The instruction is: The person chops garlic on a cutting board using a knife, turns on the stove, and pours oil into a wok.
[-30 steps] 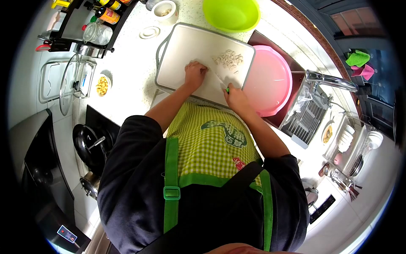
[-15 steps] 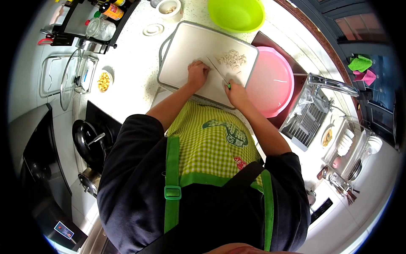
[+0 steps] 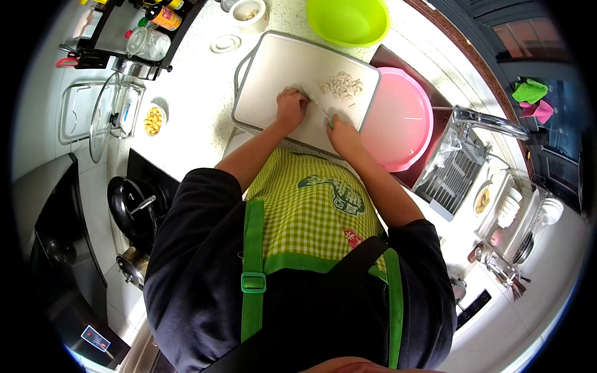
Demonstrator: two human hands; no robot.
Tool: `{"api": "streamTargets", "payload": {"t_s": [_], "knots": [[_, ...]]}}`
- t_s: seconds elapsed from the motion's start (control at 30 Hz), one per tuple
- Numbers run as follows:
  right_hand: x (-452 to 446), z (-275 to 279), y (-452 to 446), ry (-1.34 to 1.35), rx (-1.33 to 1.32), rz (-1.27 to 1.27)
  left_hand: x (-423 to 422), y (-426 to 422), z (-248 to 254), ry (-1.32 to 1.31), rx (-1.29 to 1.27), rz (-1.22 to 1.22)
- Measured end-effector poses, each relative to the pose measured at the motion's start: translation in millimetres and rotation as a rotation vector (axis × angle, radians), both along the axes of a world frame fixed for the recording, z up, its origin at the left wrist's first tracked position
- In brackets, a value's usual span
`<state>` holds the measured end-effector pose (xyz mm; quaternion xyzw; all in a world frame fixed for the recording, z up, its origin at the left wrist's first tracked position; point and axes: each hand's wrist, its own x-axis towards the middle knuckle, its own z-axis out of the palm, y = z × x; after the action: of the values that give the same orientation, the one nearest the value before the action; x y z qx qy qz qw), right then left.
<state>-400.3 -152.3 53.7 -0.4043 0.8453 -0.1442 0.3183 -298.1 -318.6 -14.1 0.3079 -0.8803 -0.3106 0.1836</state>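
My right hand [image 3: 341,133] is wrapped round the green handle of a knife [image 3: 318,104]. Its blade points up and left across the cutting board [image 3: 273,62], with the tip close beside the fingers of my left hand [image 3: 291,107]. Those fingers are curled down against the board; whatever lies under them is hidden. Small pale chopped pieces [image 3: 342,86] are heaped on the board's upper right, beyond the blade. I cannot tell what food they are.
A pink basin [image 3: 398,118] stands over the sink, right of the board, near the tap [image 3: 491,123]. A lime-green bowl [image 3: 348,23] sits behind. Left are a white pot [image 3: 250,25], its lid [image 3: 225,43], a small bowl of yellowish pieces [image 3: 154,119] and a wok [image 3: 129,208].
My right hand has shifted slightly left and up, bringing the knife's blade nearer to my left fingers. The left hand and the chopped pieces look nearly unmoved.
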Motion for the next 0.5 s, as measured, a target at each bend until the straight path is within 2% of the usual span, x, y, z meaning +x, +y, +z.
{"api": "streamTargets", "payload": {"t_s": [0.37,0.5], "knots": [[1,-9,5,0.038,-0.153,-0.060,-1,-1,-7,0.016,0.022,-0.007],[5,3,11,0.013,-0.085,-0.062,-2,3,-1,-0.012,-0.040,0.012]]}}
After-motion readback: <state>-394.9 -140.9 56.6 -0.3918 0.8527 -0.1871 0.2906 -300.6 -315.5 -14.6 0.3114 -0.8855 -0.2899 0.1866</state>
